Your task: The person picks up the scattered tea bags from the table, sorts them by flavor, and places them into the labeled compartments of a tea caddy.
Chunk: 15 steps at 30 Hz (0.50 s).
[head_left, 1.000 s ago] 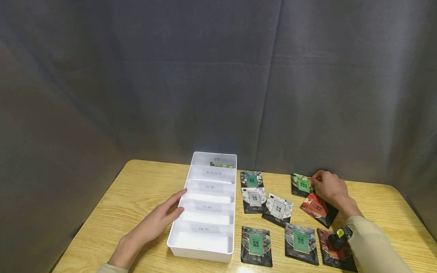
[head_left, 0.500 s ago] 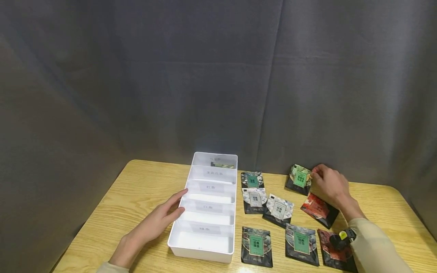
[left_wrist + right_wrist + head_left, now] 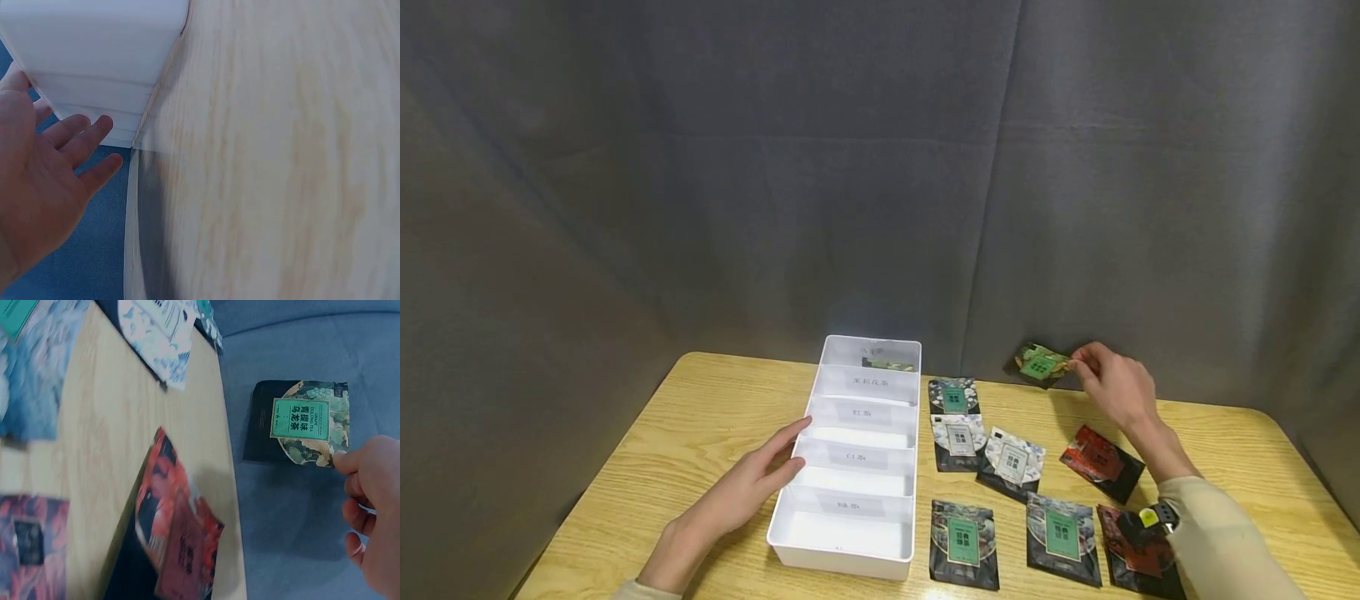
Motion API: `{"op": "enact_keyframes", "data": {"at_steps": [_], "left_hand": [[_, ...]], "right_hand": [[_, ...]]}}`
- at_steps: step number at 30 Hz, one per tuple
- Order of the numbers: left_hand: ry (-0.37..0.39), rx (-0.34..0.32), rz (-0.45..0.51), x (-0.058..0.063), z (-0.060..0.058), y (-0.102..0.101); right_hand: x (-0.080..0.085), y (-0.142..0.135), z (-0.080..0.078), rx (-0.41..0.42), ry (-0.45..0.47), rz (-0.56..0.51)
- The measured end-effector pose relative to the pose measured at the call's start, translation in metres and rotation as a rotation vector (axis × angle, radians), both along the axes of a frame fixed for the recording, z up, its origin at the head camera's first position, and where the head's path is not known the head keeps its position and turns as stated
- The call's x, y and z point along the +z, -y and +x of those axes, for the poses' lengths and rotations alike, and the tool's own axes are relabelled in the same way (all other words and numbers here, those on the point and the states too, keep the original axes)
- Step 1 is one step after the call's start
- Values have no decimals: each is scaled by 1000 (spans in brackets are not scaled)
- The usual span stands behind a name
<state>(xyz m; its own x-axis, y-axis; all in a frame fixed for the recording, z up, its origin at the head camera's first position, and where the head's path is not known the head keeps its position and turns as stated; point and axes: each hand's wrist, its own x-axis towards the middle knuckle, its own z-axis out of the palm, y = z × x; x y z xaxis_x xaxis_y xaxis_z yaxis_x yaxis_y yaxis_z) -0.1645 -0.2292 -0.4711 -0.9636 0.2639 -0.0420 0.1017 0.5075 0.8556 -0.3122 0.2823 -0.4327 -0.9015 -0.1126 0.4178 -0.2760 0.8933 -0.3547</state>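
Note:
In the head view my right hand (image 3: 1118, 390) pinches a green-and-black tea packet (image 3: 1040, 364) by one corner, lifted near the table's back edge. Its green label reads oolong tea in the right wrist view, where thumb and fingertip grip the corner of the packet (image 3: 303, 422). My left hand (image 3: 741, 483) rests against the left side of a white divided box (image 3: 842, 560), fingers extended along its rim. From the left wrist view, the left hand (image 3: 56, 162) touches the box wall (image 3: 94, 44) with its fingers spread. Inside the box's rearmost compartment lies another green packet (image 3: 887, 365).
Right of the box lie white packets (image 3: 958, 440), dark green-labelled packets (image 3: 964, 543) and red packets (image 3: 1101, 462) on the wooden table (image 3: 662, 433). One red packet sits partly beneath the right wrist's camera. A grey curtain (image 3: 880, 183) hangs behind the table.
My right hand has lifted the green tea packet off the table and carried it left and back. The left hand and the box have stayed in place.

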Motion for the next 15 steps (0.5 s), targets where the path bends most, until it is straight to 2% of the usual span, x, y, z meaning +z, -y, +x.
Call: {"op": "enact_keyframes", "data": {"at_steps": [6,15], "left_hand": [[3,-1,6,1,0,0],[-12,-3,4,-2,0,0]], "right_hand": [[8,16,1,12,-9,-58],[16,36,2,49,-34,-88]]}}
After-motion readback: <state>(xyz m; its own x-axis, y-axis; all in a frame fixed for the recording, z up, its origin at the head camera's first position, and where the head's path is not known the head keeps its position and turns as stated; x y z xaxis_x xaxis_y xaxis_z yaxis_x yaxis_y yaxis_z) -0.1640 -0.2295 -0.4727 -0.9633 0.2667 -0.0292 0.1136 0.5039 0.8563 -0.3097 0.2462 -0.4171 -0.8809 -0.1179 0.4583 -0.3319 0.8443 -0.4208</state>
